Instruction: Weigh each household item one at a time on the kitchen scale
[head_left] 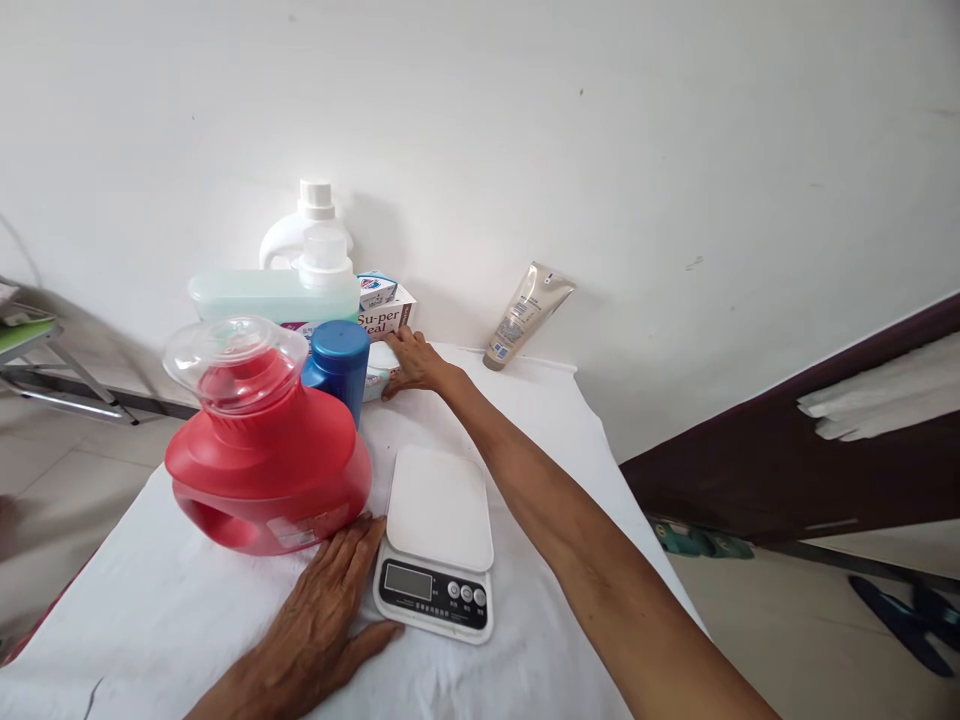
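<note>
At the far left, bare floor is seen beyond the tabletop's (187, 620) left edge, and the white cloth there is left free of objects. The red detergent jug (262, 455) is stood near that side, its clear cap tilted toward the camera. The left hand (326, 610) is laid flat on the cloth just in front of the jug, its fingers (352, 545) spread apart and closed on nothing; the fingertips are placed at the jug's base and against the left edge of the kitchen scale (439, 540). The scale's white platform is left bare.

Behind the jug, a blue-capped bottle (339, 365), a pale green bottle (274, 295) and a white bottle (304, 225) are crowded against the wall, with a printed carton (386, 315) beside them. Little open room is left between these.

The right hand (412, 365) is stretched across the scale to the back of the tabletop, where a small pale packet (379, 370) is lain just right of the blue-capped bottle. The right fingers are curved over the packet's right end and touch it; whether it is clamped cannot be told.

Further right, a beige tube (525, 315) is leaned on the wall, well apart from the hand, with clear cloth around it up to the tabletop's right edge.
</note>
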